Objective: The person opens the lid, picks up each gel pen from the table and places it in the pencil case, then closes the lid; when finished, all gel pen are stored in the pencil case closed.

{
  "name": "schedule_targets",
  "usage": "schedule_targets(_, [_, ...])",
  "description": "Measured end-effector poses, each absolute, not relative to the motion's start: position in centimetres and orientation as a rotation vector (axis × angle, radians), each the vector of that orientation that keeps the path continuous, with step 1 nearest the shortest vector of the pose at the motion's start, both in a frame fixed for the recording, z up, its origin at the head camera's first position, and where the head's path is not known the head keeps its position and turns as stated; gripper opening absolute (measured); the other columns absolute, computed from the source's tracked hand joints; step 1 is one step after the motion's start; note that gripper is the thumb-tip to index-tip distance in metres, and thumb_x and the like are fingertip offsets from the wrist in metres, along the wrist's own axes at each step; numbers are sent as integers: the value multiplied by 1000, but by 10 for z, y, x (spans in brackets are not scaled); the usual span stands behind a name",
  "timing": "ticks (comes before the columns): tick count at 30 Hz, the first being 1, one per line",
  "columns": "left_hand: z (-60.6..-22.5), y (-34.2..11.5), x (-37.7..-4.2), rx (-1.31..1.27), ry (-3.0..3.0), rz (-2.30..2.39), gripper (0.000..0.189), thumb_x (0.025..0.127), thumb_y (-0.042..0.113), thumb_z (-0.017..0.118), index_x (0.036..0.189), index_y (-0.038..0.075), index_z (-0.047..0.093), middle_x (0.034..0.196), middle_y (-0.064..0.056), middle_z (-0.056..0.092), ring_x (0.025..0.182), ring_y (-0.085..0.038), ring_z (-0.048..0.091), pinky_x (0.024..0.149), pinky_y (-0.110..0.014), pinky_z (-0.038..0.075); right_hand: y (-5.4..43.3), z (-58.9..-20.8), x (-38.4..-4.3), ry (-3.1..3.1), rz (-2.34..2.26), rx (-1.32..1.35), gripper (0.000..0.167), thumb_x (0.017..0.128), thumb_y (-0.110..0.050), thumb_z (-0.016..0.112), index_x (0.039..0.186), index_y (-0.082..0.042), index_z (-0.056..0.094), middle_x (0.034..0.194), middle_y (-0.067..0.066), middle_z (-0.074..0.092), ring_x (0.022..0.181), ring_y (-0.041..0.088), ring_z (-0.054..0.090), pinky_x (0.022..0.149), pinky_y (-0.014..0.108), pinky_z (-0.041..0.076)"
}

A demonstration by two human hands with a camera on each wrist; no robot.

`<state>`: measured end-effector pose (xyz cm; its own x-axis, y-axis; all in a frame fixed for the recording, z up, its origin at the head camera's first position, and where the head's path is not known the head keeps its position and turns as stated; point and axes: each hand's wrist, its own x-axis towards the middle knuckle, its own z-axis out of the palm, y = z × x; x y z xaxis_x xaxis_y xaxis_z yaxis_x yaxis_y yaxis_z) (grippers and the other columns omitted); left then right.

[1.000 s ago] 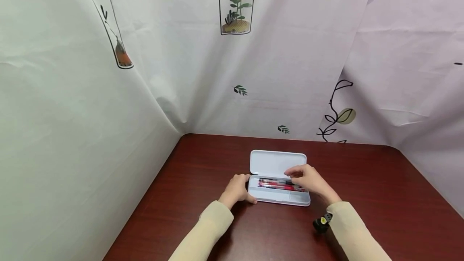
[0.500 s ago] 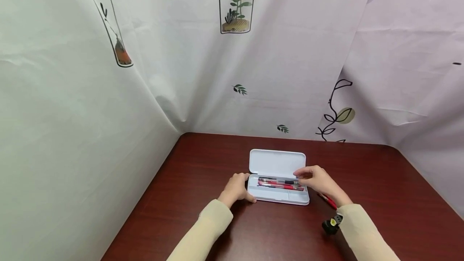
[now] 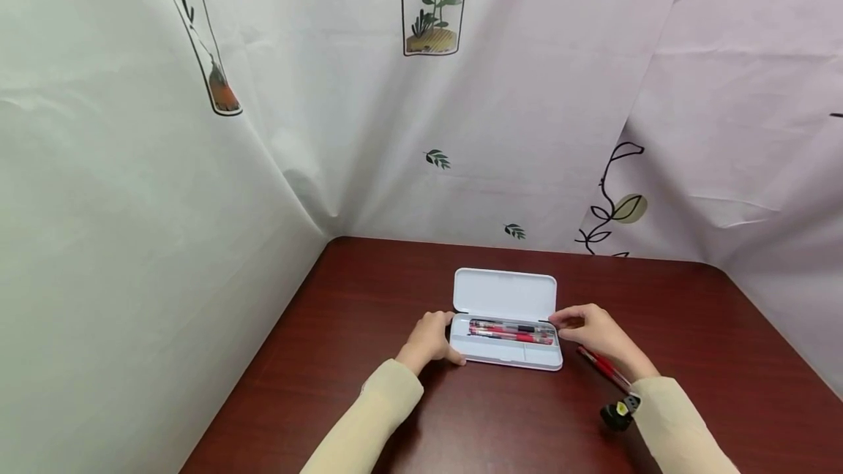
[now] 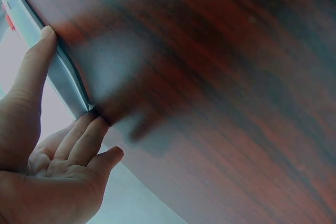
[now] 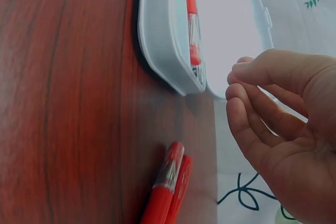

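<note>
A white pencil case point(image 3: 474, 350) lies with its lid point(image 3: 506, 294) raised; several red and dark pens point(image 3: 510, 332) are inside. My left hand point(image 3: 428, 341) grips the case's left end, thumb at the front and fingers round the side. In the left wrist view that thumb presses on the case edge point(image 4: 63, 74). Just off the right end hovers my right hand point(image 3: 596, 331), its fingers loosely curled. Nothing shows between those fingers in the right wrist view, where the hand point(image 5: 283, 103) is apart from the case point(image 5: 163, 40).
On the dark red wooden table point(image 3: 514, 423), a red pen point(image 3: 602, 368) lies right of the case, partly under my right forearm. A small black device point(image 3: 617, 414) is at my right sleeve. Patterned white cloth point(image 3: 369, 130) surrounds the table behind and at the sides.
My right hand has moved right, from over the pens to beyond the case's right end, uncovering the pens and the red pen on the table. My left hand stays on the case.
</note>
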<state>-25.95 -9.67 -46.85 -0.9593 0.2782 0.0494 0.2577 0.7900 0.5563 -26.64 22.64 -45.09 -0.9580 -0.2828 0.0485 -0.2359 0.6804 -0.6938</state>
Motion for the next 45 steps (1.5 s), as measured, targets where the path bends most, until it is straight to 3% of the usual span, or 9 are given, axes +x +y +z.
schedule_targets(19, [-468, -97, -260, 424, 2937, 902, 71, 52, 23, 98, 113, 4, 67, 104, -12, 69, 90, -26, 61, 82, -41, 52, 252, -451, -255, 2824, -1074, -392, 25, 82, -2, 69, 106, 0, 73, 99, 13, 71, 83, 19, 60, 66, 24, 51])
schedule_targets(45, [-470, -97, -263, 417, 2935, 885, 69, 51, 24, 98, 111, 8, 68, 102, -10, 70, 87, -25, 61, 80, -41, 52, 296, -457, -233, 2804, -1036, -334, 27, 78, 0, 72, 105, 5, 71, 92, 11, 72, 77, 8, 62, 64, 22, 51])
